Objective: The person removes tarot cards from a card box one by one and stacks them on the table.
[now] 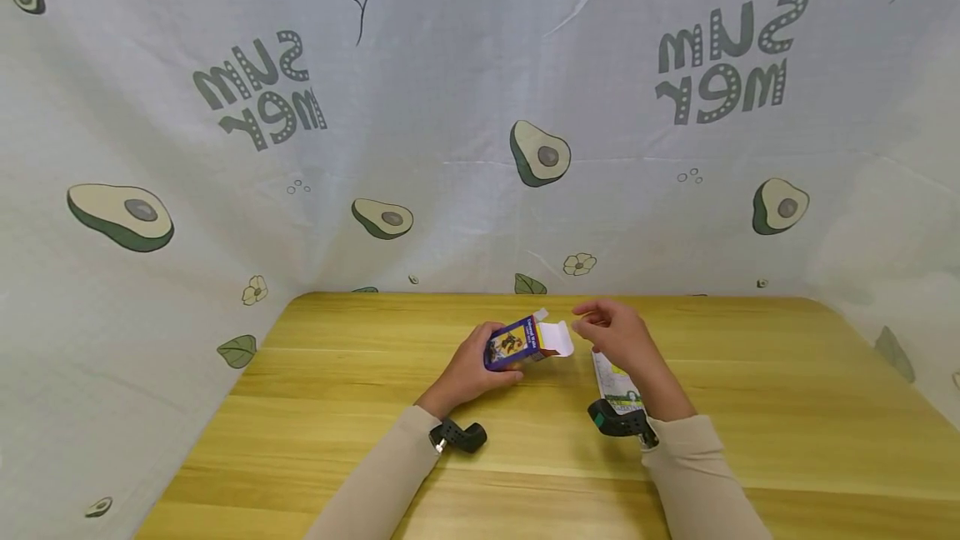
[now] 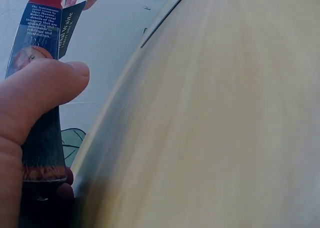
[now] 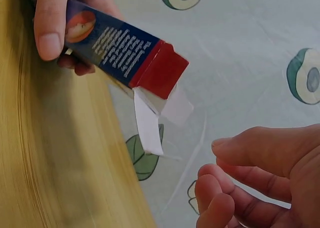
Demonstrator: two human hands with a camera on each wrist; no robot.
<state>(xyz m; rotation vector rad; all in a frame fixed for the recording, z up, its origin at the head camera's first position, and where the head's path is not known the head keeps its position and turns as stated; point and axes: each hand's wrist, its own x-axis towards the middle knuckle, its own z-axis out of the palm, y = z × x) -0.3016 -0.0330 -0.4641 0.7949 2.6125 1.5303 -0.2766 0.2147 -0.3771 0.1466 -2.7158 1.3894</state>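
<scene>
Box point(image 1: 507, 346) in left hand point(image 1: 471, 367), flaps point(image 1: 556, 338) open

Left thumb and fingers grip the box over the table point(image 1: 525, 448); right hand point(image 1: 621, 342) hovers near the flaps, fingers loosely bent, thumb apart, printed paper point(image 1: 618, 388) lying below its wrist.

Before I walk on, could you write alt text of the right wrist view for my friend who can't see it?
A left hand grips a small dark blue box, its open flaps facing an empty right hand with loosely bent fingers. A wooden table and pale avocado-print cloth form the background.
</scene>
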